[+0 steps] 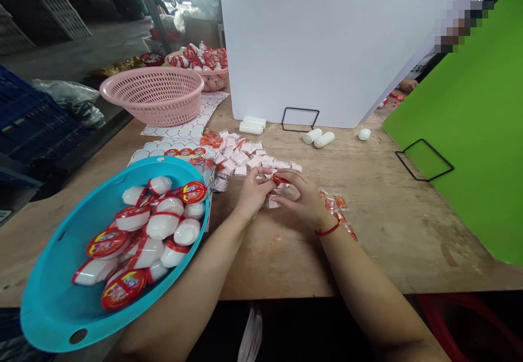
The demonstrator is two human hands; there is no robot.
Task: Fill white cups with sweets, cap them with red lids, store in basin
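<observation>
Above the wooden table, my left hand [254,194] and my right hand [303,197] meet at a small red piece [279,179]. My left thumb and fingers are pinched at its left side. My right fingers curl over it from the right. My fingers cover most of the piece, so its full shape is hidden. Just beyond and beneath the hands lies a pile of small pale pink sachets [241,158]. Red sachets [340,203] are scattered beside my right wrist. Left of my forearm stands a blue basin [53,275] with several white, red-lidded plastic capsules [163,225].
A pink basket [153,114] stands back left on printed sticker sheets [174,145]; another behind it holds capsules [204,57]. White cylinders [324,140] and a white egg shape [364,134] lie before a white panel [302,51]. A green panel [469,133] stands right, with a person's hand beyond.
</observation>
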